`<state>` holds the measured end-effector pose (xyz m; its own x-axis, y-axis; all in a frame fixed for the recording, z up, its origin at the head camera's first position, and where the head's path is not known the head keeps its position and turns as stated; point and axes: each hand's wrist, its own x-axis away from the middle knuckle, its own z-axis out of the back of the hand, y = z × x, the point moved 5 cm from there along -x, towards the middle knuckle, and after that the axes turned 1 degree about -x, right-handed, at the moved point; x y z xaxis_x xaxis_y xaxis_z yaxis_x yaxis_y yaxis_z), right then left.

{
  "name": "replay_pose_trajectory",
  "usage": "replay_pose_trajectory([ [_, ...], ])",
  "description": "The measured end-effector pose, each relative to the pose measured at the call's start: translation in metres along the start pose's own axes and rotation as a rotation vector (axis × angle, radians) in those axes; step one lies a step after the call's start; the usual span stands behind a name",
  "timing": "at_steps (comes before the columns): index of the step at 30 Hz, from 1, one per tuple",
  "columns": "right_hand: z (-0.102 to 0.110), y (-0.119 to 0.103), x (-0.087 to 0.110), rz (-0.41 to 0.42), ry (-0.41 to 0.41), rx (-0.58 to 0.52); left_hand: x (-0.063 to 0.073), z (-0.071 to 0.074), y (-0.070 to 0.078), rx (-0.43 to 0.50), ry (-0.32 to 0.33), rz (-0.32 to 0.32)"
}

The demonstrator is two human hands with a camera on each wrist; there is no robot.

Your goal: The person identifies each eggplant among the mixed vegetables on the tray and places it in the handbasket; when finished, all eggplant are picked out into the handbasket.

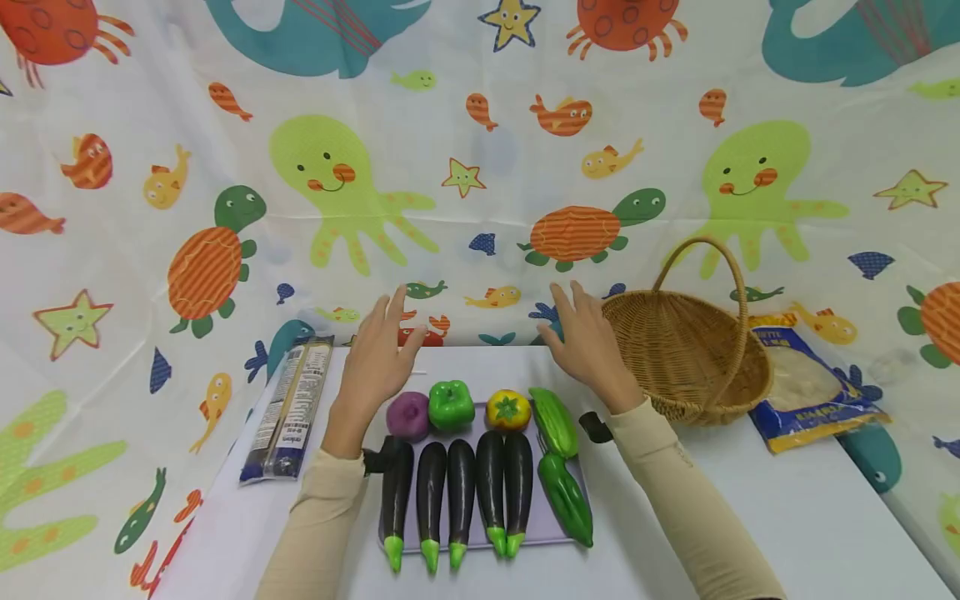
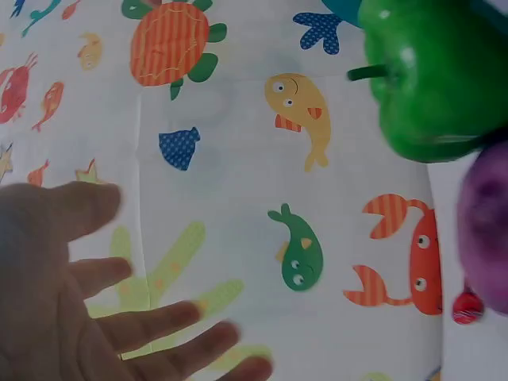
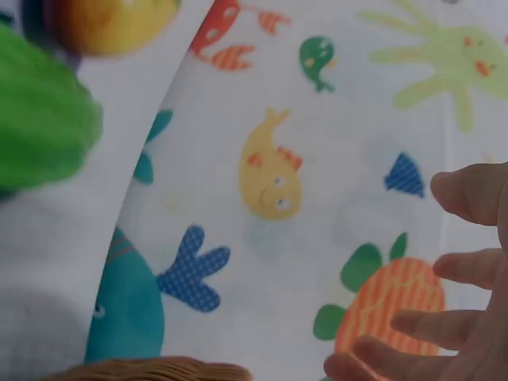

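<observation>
My left hand [image 1: 378, 358] is raised over the back left of the table, fingers spread and nothing held. Its nearest things are a purple onion [image 1: 408, 417] and a green bell pepper [image 1: 451, 406], also large in the left wrist view. My right hand [image 1: 588, 346] is held up likewise, near the basket, with straight fingers. Between the forearms, several eggplants [image 1: 460, 492] lie side by side on a lavender tray [image 1: 546, 523]. A yellow-red round fruit with a green calyx [image 1: 508, 410], a ridged green vegetable [image 1: 553, 421] and a long green pepper [image 1: 566, 500] are there too.
A wicker basket [image 1: 675, 342] with a tall handle stands at the right. Behind it leans a blue and yellow bag [image 1: 802, 383]. Flat at the left edge lies a long printed packet [image 1: 292, 408]. A sea-animal patterned cloth [image 1: 480, 217] hangs behind the white table [image 1: 645, 517].
</observation>
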<state>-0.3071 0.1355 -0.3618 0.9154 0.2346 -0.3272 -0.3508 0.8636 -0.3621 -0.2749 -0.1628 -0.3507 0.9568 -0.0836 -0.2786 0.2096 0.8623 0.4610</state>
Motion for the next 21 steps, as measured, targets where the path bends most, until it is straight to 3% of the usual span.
replay_pose_trajectory([
  [6,0.000,-0.018,0.061,0.103,0.006,-0.155,0.057,-0.002,-0.033,0.087,-0.113,0.099],
  [11,-0.010,-0.037,0.114,0.078,-0.038,-0.170,0.097,-0.011,-0.062,0.134,-0.211,0.217],
  [16,-0.023,-0.063,0.159,0.031,-0.196,-0.141,0.119,-0.030,-0.082,0.222,-0.323,0.266],
  [21,-0.050,-0.080,0.190,0.055,-0.378,-0.108,0.128,-0.045,-0.095,0.219,-0.369,0.279],
])
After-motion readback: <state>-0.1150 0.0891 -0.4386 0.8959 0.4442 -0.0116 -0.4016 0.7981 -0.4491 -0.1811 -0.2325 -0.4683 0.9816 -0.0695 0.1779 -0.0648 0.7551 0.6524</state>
